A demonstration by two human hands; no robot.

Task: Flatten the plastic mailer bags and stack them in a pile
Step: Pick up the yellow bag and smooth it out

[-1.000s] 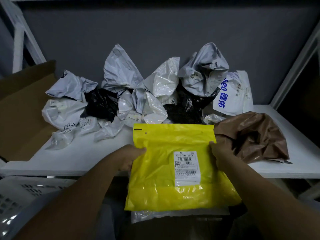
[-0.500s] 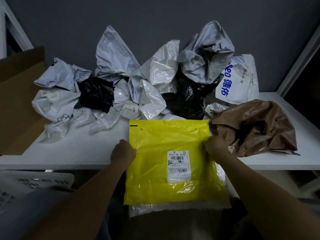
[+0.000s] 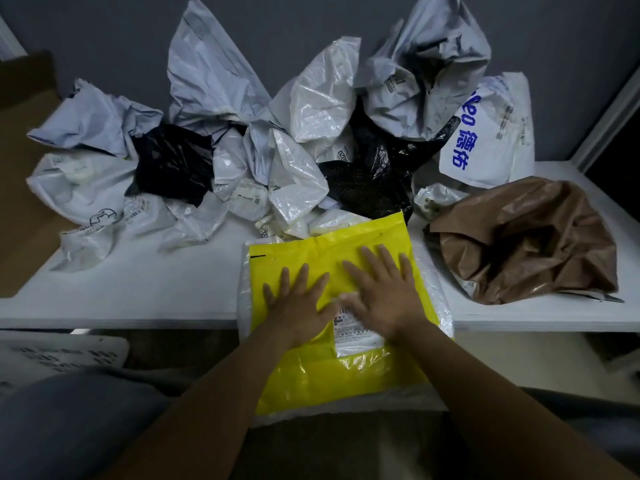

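1. Head view: the yellow bag (image 3: 332, 379) lies at the near edge of the bench (image 3: 156, 289), on top of a clear bag (image 3: 244, 299) whose edges show on either side. Its near half hangs past the bench edge.
2. The left hand (image 3: 298, 306) and right hand (image 3: 384, 299) lie palm-down, side by side, on the bag's far half. Their fingers (image 3: 303, 275) are straight and spread, pinching nothing.
3. Flattening looks best done by sweeping the palms from the middle out to the left and right edges, so trapped air escapes.
4. The overhanging half creases near the label (image 3: 356, 336); press only where the bench backs it, or slide the pile farther in.
5. The far edge touches the heap of crumpled bags (image 3: 259, 150), and the brown bag (image 3: 526, 237) sits just right; keep both off the pile.
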